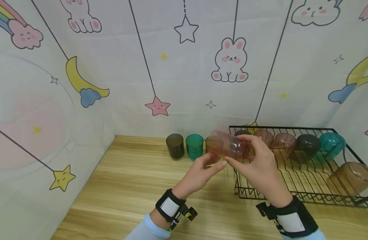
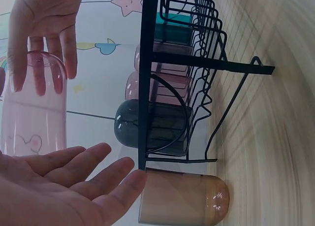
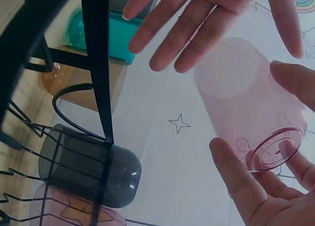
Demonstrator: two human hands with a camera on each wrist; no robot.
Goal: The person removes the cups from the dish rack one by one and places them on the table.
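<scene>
A clear pink cup (image 1: 229,146) is held in the air, tilted on its side, over the left end of the wire rack. My right hand (image 1: 262,163) grips it near the base, thumb below and fingers above. In the right wrist view, the embossed base of the pink cup (image 3: 278,149) sits among these fingers. My left hand (image 1: 199,175) is close below the mouth end, palm up. Its fingers reach out nearly straight in the left wrist view, where the left hand (image 2: 74,186) lies beside the cup's lower part.
A black wire rack (image 1: 310,194) at right carries upturned cups: pink ones, a dark grey cup (image 1: 307,146), a teal cup (image 1: 332,145) and an amber cup (image 1: 350,178). Along the back of the wooden table (image 1: 127,186) stand a dark brown cup (image 1: 175,146), a green cup (image 1: 194,146) and another amber cup.
</scene>
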